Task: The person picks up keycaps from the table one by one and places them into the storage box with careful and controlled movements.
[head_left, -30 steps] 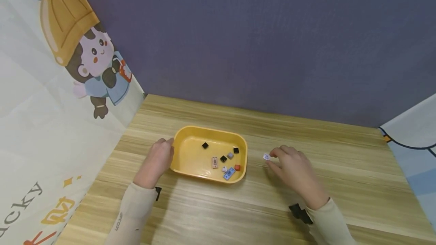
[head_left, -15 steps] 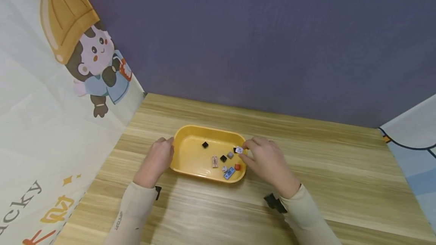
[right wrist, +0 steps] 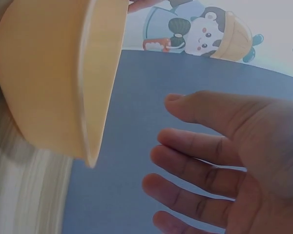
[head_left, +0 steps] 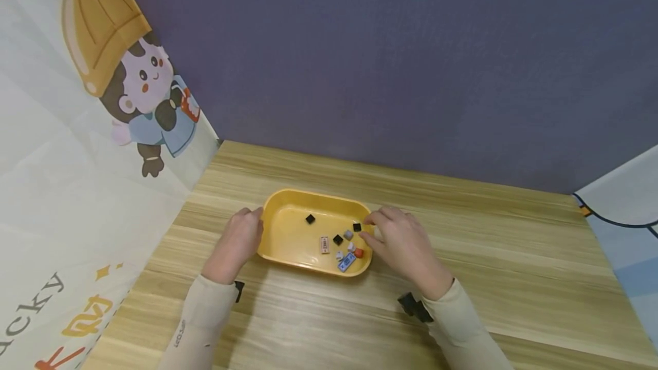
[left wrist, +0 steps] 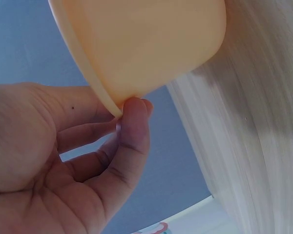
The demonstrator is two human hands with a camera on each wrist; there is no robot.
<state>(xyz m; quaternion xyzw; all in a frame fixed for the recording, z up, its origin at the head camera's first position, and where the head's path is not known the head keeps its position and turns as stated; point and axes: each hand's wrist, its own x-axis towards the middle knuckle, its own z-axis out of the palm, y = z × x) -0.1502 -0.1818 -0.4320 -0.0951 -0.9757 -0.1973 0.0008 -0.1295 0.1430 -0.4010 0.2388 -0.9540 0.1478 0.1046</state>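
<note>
My left hand point(head_left: 237, 244) pinches the left rim of a yellow plastic tub point(head_left: 288, 238); the left wrist view shows thumb and finger on the rim of the tub point(left wrist: 151, 44). At the tub's right end, my right hand point(head_left: 401, 244) hovers with fingers apart and nothing between them. In the right wrist view that hand point(right wrist: 210, 151) is spread beside the tub. On the tub floor lie a white cube point(head_left: 352, 247), a second white piece point(head_left: 340, 256), a red cube point(head_left: 358, 253), a grey cube point(head_left: 348, 234), a blue banknote-like tile point(head_left: 346, 262) and a pinkish tile point(head_left: 324, 245).
Black pieces point(head_left: 310, 219) also lie spread in the tub. The tub stands on a wood-grain table point(head_left: 462, 216). A dark blue panel point(head_left: 390, 61) rises behind the table, and a white printed sheet with a cartoon figure point(head_left: 149, 81) stands at left.
My right hand came left from the table to the tub with a small white cube and let it go; the cube now lies beside the red one. The left hand stayed on the rim.
</note>
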